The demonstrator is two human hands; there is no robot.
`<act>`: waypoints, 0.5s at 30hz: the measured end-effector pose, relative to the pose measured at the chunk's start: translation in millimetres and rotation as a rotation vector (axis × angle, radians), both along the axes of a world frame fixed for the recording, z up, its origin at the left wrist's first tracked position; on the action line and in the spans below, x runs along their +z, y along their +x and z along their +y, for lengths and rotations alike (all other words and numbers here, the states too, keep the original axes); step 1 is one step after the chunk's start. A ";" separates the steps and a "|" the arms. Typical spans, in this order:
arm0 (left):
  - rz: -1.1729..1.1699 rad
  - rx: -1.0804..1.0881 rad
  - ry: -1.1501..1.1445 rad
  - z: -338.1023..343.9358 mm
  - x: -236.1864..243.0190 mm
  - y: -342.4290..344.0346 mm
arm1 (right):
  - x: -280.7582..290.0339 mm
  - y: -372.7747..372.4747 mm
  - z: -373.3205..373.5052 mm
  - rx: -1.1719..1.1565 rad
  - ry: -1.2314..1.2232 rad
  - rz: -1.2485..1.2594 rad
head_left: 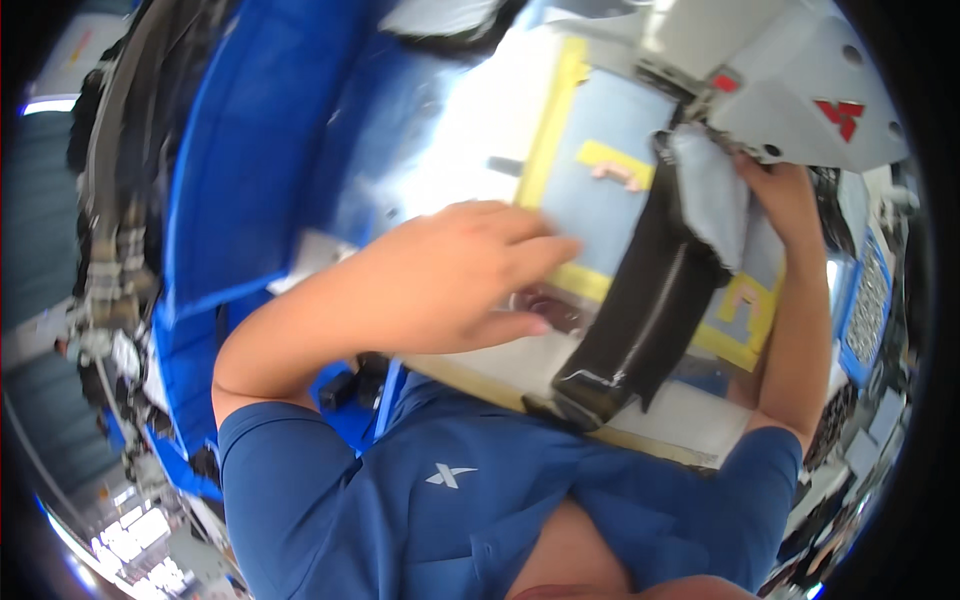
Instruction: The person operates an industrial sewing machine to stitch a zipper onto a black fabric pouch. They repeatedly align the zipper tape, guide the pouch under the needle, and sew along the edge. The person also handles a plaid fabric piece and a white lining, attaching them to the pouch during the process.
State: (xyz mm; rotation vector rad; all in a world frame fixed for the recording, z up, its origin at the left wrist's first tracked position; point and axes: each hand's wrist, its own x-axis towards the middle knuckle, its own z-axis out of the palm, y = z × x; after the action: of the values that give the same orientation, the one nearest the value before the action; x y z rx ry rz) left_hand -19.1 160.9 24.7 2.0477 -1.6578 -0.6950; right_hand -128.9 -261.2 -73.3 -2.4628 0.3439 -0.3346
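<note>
A sewing machine head [800, 100], light grey with red marks, stands at the upper right. A long black fabric piece [640, 310] with a whitish layer [710, 180] on its top end lies diagonally beneath it, over yellow-edged pale blue plates [610, 120]. My right hand [785, 205] is at that top end by the machine, fingers bent around the pale layer's edge; the fingertips are partly hidden. My left hand [485, 275] hovers left of the black piece, blurred, fingers apart and holding nothing.
A large blue bin or chute [240, 150] fills the left, with black items [350, 385] in a blue container below. A whitish and black piece [435, 20] lies at the top. At the right edge is a blue tray [860, 310] of small silvery items.
</note>
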 end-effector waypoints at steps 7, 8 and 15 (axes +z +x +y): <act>0.638 0.358 0.688 210.7 -27.8 -52.9 | -22.0 -5.6 -71.9 0.014 -0.225 0.312; 0.642 0.416 0.765 239.1 -52.0 -65.8 | -26.3 -7.8 -85.6 0.034 -0.253 0.310; 0.165 0.849 1.067 369.2 -245.1 -167.7 | -45.6 -54.0 -70.7 -0.056 -0.029 0.067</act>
State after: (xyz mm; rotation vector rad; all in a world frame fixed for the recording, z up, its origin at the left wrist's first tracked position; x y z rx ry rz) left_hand -186.8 530.0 -220.5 2.8894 -0.1093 -1.5055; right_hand -182.9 -331.9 -118.9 -2.5004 0.4395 -0.2831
